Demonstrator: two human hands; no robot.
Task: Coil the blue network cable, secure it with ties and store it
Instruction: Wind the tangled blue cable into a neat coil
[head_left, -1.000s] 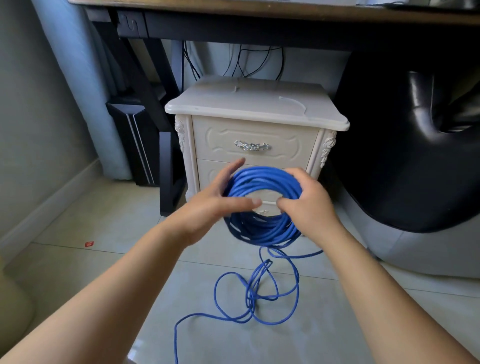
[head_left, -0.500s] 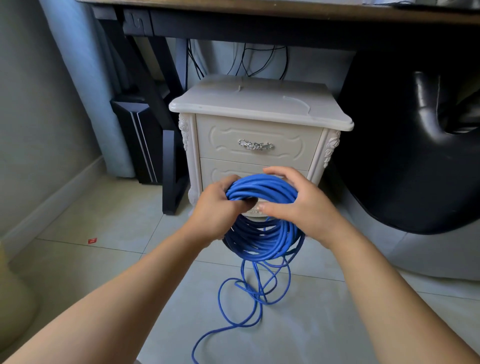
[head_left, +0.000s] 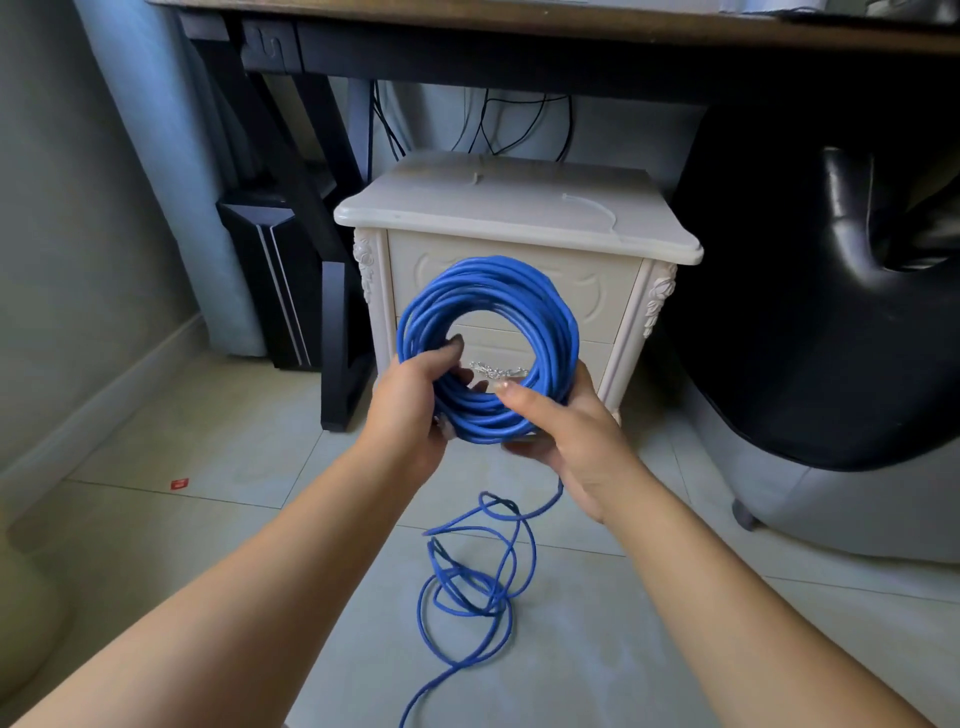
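Observation:
The blue network cable (head_left: 488, 296) is wound into a thick ring held upright in front of a cream nightstand. My left hand (head_left: 410, 410) grips the ring's lower left part, fingers curled through its hole. My right hand (head_left: 563, 431) holds the lower right part, thumb on the front and fingers behind. A loose tail of the cable (head_left: 478, 582) drops from under my right hand and lies in tangled loops on the floor tiles. Two white ties (head_left: 592, 208) lie on the nightstand top.
The cream nightstand (head_left: 519, 218) with two drawers stands under a dark desk (head_left: 519, 36). A black computer tower (head_left: 270, 270) is at its left, a black chair (head_left: 831, 312) at its right. A small red scrap (head_left: 179, 484) lies on the tiled floor.
The coil has swung up from hanging below my hands to standing above them. Both hands now hold its bottom edge, and less loose cable lies on the floor.

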